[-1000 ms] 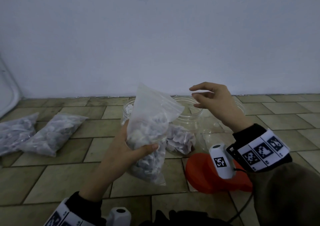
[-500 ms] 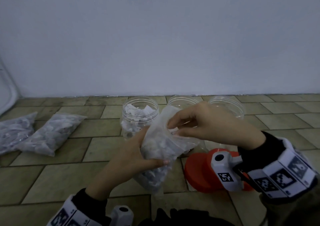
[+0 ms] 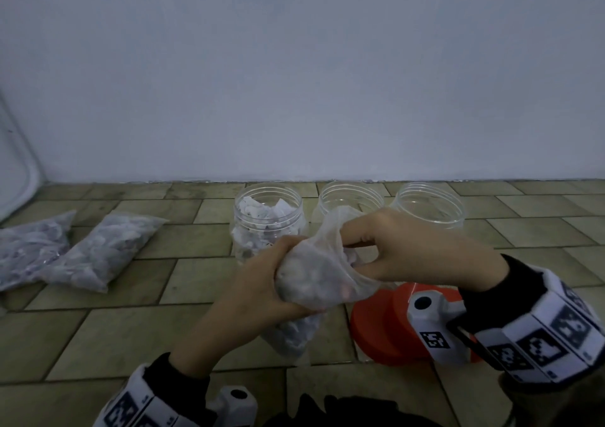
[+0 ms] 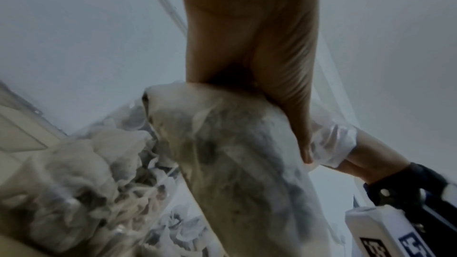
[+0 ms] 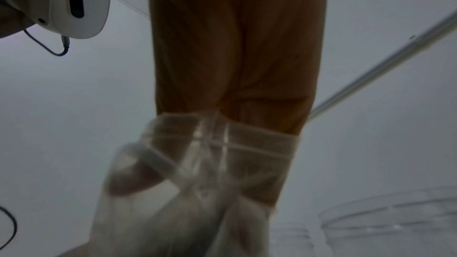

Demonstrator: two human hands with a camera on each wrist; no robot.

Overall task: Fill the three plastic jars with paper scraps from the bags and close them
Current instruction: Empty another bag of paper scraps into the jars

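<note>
Three clear plastic jars stand in a row by the wall: the left jar point(image 3: 268, 220) holds paper scraps, while the middle jar point(image 3: 352, 197) and the right jar point(image 3: 429, 205) look nearly empty. In front of them my left hand point(image 3: 258, 289) grips a clear bag of paper scraps point(image 3: 311, 282) around its middle. My right hand point(image 3: 402, 246) has its curled fingers inside the bag's open mouth, among the scraps. The right wrist view shows those fingers point(image 5: 138, 173) through the plastic of the bag point(image 5: 197, 163). In the left wrist view my left hand point(image 4: 247, 46) holds the bag point(image 4: 247, 153) beside the filled jar point(image 4: 74, 173).
Red lids point(image 3: 383, 325) lie on the tiled floor under my right wrist. Two more full bags of scraps point(image 3: 104, 250) point(image 3: 29, 250) lie at the left. A white wall runs close behind the jars.
My right hand came back from above the middle jar and went into the bag's mouth. My left hand lowered the bag and tipped its mouth to the right.
</note>
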